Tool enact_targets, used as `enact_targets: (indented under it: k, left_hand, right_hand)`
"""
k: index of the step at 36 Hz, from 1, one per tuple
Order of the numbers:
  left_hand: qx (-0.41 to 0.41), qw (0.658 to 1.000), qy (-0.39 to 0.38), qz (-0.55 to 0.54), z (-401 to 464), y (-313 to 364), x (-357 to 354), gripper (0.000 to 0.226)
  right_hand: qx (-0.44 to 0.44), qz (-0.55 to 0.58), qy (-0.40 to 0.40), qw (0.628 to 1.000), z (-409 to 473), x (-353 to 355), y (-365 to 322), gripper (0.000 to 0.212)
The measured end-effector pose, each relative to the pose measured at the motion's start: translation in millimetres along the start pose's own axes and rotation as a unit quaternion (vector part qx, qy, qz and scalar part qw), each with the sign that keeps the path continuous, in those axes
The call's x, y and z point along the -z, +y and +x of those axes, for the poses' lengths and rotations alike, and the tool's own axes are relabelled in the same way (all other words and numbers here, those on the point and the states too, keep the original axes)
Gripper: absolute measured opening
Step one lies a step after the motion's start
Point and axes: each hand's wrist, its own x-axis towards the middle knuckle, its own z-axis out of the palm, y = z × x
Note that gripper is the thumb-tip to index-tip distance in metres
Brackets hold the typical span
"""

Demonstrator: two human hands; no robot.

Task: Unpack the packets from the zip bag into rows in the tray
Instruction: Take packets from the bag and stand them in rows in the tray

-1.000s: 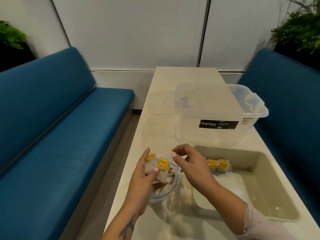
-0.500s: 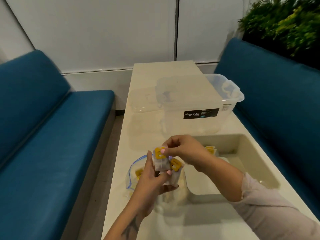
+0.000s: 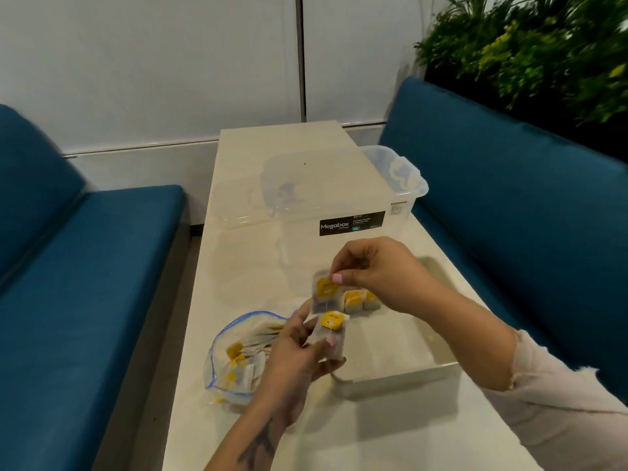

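Lifted packet; perhaps 2 held.

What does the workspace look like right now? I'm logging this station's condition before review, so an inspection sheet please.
Surface: long cream table, between two benches.
Job's things: zip bag lies open at the left with packets inside; beige tray at the right holds a few packets at its far end.
Clutter: clear Megabox storage box beyond the tray; a clear lid beside it.
Hands: left hand holds one yellow-tagged packet; right hand pinches another packet over the tray's near-left edge.
Cables: nothing seen.
Surroundings: blue benches on both sides, white wall panels behind, green plants at upper right.
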Motion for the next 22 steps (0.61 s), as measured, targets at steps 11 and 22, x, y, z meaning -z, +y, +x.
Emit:
enact_targets:
  k: [11, 22]
  left_hand:
    - [-0.037, 0.994, 0.092, -0.05, 18.3, 1.2, -25.6, 0.055]
    - [-0.045, 0.987, 0.14, -0.057, 32.7, -15.7, -56.9, 0.056]
  right_hand:
    - [-0.059, -0.147, 0.029, 0.987, 11.0, 66.9, 49.2, 0.019]
    - [-0.109, -0.395, -0.001, 0.912, 33.4, 71.1, 127.2, 0.011]
